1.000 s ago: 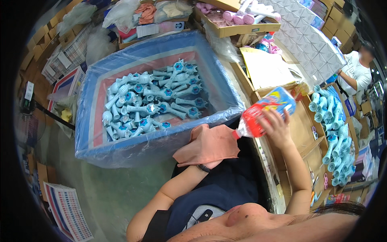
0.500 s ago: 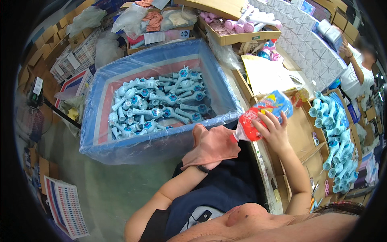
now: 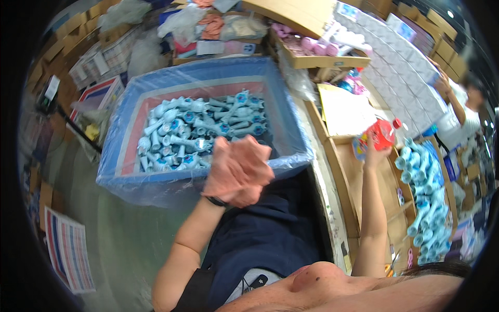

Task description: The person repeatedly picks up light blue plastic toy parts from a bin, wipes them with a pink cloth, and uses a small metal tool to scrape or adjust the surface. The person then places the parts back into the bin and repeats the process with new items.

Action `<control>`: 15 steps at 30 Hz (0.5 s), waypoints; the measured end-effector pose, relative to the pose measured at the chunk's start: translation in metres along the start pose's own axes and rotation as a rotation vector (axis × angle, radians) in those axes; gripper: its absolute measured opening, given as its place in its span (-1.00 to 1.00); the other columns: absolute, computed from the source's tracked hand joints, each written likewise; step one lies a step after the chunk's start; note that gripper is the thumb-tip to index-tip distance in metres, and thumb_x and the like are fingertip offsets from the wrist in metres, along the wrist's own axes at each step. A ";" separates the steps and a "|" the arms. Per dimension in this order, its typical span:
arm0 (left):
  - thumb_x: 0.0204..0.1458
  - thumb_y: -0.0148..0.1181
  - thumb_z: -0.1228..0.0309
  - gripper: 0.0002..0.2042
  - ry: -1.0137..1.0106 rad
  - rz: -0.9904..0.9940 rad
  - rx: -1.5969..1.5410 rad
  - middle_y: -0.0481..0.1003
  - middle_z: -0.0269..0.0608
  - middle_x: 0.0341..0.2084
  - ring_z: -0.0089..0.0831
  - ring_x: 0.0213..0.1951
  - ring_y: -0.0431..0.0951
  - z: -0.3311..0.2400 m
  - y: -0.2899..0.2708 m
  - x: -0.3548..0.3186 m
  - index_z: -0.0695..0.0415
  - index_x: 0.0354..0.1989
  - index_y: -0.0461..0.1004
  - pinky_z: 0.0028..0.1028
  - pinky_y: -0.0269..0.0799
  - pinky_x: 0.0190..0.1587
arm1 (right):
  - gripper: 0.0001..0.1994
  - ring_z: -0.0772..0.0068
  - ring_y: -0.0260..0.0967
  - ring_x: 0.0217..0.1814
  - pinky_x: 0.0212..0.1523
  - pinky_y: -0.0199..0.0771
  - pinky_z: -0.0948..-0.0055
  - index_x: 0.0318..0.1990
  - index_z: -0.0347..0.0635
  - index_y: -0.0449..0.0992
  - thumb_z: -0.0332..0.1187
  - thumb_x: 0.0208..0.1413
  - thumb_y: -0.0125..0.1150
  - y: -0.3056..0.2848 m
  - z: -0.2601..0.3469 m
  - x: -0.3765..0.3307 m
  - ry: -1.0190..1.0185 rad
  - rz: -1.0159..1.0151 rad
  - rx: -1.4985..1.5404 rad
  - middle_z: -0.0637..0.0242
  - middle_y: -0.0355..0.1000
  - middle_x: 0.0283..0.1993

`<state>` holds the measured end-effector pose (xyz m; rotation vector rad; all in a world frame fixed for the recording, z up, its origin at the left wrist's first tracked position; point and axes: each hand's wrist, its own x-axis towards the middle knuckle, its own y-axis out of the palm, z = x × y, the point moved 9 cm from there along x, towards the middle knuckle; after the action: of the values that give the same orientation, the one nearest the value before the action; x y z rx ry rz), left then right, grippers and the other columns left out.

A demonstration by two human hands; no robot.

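A salmon-pink cloth (image 3: 240,171) covers my left hand, hiding the fingers. It is held up in front of the near side of a large blue plastic-lined bin (image 3: 150,190). Just below the cloth, a dark wristband (image 3: 215,201) shows on my wrist. Over the workbench at the right, my right hand (image 3: 378,153) grips a squat red-and-blue bottle (image 3: 383,133), its red cap pointing up and to the right. Inside the bin lie many light-blue plastic toy handles (image 3: 210,125) with flared ends and dark-blue gems.
More light-blue handles (image 3: 429,208) fill a box at the right. Cardboard trays (image 3: 349,182) line the bench, with orange-handled scissors (image 3: 389,269) nearby. A carton (image 3: 332,61) of pink and white parts sits at the back. Another person (image 3: 465,101) stands far right.
The bottle has moved away from the cloth to the right, turning its cap from lower left to upper right. My left hand with the cloth has shifted left and up towards the bin.
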<state>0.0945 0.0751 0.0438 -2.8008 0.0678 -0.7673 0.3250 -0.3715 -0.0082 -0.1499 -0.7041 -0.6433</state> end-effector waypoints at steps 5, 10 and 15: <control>0.14 -0.29 -0.37 -0.16 -0.239 -0.184 -1.269 0.46 0.08 0.13 0.24 0.07 0.51 0.096 -0.149 -0.036 0.18 0.22 0.37 0.28 0.43 0.06 | -0.08 0.08 0.27 0.29 0.27 0.34 0.16 0.28 -0.46 0.17 -0.27 -0.20 0.62 -0.013 -0.009 -0.002 -0.060 -0.005 -0.267 -0.09 0.21 0.29; 0.18 -0.41 -0.26 -0.17 -0.322 -0.285 -1.212 0.52 0.20 -0.07 0.11 -0.14 0.55 0.193 -0.256 -0.044 0.40 -0.04 0.46 0.08 0.47 -0.25 | -0.31 -0.16 0.18 0.31 0.31 0.19 0.01 0.26 -0.39 0.22 -0.30 0.03 0.41 0.051 0.111 -0.052 -0.666 0.161 -0.640 -0.11 0.24 0.25; 0.18 -0.43 -0.33 -0.11 -0.708 -0.586 -1.009 0.57 0.15 -0.19 0.02 -0.37 0.50 0.267 -0.266 -0.080 0.41 -0.14 0.52 -0.13 0.27 -0.58 | -0.81 0.07 0.37 0.17 0.15 0.39 0.16 -0.25 -0.21 0.59 -0.53 -0.09 0.24 0.219 0.162 -0.178 -0.911 1.183 -0.395 0.16 0.43 0.06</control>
<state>0.1566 0.3994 -0.1551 -3.9239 -0.6950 0.3902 0.2632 -0.0532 0.0182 -1.1779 -1.1667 0.5026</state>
